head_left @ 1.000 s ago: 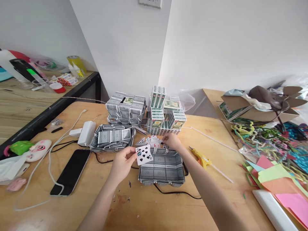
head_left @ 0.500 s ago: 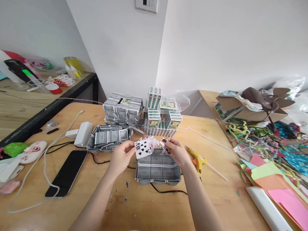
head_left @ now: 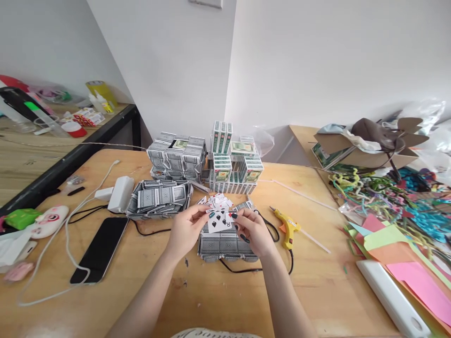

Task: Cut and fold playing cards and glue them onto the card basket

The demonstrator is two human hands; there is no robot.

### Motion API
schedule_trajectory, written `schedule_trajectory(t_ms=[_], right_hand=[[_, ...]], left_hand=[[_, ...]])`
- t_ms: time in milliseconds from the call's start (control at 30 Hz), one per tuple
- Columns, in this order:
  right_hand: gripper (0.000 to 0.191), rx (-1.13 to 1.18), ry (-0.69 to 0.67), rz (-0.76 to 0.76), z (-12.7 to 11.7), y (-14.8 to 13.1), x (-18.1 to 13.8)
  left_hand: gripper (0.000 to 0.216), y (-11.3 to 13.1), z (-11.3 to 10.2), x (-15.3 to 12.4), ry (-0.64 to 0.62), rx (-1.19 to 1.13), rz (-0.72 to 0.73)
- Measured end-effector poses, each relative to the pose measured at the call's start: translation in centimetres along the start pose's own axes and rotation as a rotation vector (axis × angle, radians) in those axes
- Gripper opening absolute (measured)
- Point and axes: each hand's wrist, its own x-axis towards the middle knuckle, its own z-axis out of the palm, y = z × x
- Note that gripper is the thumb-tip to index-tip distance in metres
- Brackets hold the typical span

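Observation:
My left hand [head_left: 186,230] pinches a white playing card with black spades [head_left: 217,226] by its left edge, face up. In the fingers of my right hand [head_left: 256,234] is a small white card piece with a red mark [head_left: 229,217], overlapping the spade card's upper right part. Just behind them several red-marked cards [head_left: 220,201] show; whether they are held or lying is unclear. Under both hands stands a shallow tray made of grey-patterned cards [head_left: 220,249], its back partly covered. To its left is a similar box [head_left: 132,213] filled with grey-backed cards [head_left: 160,197].
Behind are a grey card-built block [head_left: 176,159] and stacked green-white card packs [head_left: 223,173]. A yellow glue gun [head_left: 291,230] with a black cord lies right. On the left are a phone [head_left: 100,249] and white cable; at far right, coloured paper [head_left: 387,239] and pipe cleaners [head_left: 373,188].
My right hand has moved left and slightly down, bringing its small card piece against the spade card. My left hand and its card have shifted slightly right. The camera view has shifted a little.

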Motion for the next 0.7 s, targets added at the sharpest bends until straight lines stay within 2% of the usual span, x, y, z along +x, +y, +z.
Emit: schedule_trajectory(t_ms=[233, 367, 533, 633, 700], right_hand=[[0.021, -0.003, -0.007, -0.01, 0.1, 0.3, 0.0], [0.02, -0.012, -0.033, -0.035, 0.2, 0.4, -0.1], [0.02, -0.088, -0.06, -0.095, 0.3, 0.3, -0.4], [0.02, -0.199, -0.042, -0.17, 0.7, 0.3, -0.8], [0.02, -0.279, -0.014, -0.227, 1.0, 0.3, -1.1]], left_hand=[[0.015, 0.4, 0.0, -0.4, -0.04, -0.005, 0.032], [0.002, 0.9, -0.1, -0.6, -0.161, -0.166, 0.077], [0.002, 1.0, -0.4, -0.9, -0.292, -0.327, 0.118], [0.011, 0.7, -0.1, -0.7, -0.277, -0.439, 0.083], [0.013, 0.7, 0.3, -0.5, -0.197, -0.429, -0.002]])
